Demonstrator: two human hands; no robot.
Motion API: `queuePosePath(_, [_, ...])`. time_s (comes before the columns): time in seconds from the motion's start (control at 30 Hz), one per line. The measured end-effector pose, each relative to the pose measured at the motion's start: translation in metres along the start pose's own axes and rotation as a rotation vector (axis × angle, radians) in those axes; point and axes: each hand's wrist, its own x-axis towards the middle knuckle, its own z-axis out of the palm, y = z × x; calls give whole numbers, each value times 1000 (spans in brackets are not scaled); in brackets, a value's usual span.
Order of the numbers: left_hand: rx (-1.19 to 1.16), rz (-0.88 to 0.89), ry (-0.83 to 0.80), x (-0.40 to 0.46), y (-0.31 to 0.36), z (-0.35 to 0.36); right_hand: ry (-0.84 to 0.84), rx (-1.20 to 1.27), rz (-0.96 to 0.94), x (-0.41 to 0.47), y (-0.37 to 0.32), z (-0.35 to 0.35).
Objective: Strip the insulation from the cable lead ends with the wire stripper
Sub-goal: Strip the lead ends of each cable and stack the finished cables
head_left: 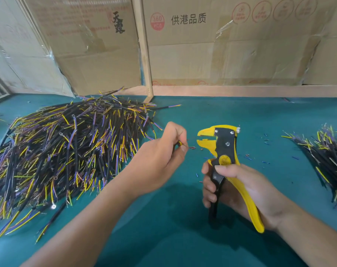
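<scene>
My right hand (239, 186) grips the handles of a yellow and black wire stripper (226, 145), held upright with its jaws pointing left. My left hand (163, 157) pinches a short black cable (180, 143) just left of the jaws. The cable's thin lead ends point toward the jaws, with a small gap between them. Most of the cable is hidden inside my fingers.
A big heap of black cables (67, 151) with yellow, purple and brown leads lies at the left on the green table (183, 237). A smaller pile (329, 164) lies at the right edge. Bits of stripped insulation (266, 141) lie scattered around the stripper. Cardboard boxes (221, 45) stand behind.
</scene>
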Motion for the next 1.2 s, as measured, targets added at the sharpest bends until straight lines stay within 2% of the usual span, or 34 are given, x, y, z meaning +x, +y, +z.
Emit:
queuePosePath(0.5, [196,58,-23,2,11,-2,-144,-120,0,-7,-3,-1])
queuePosePath(1.2, [82,26,-21,0,7,1,-100,-117,41,-8,-2,6])
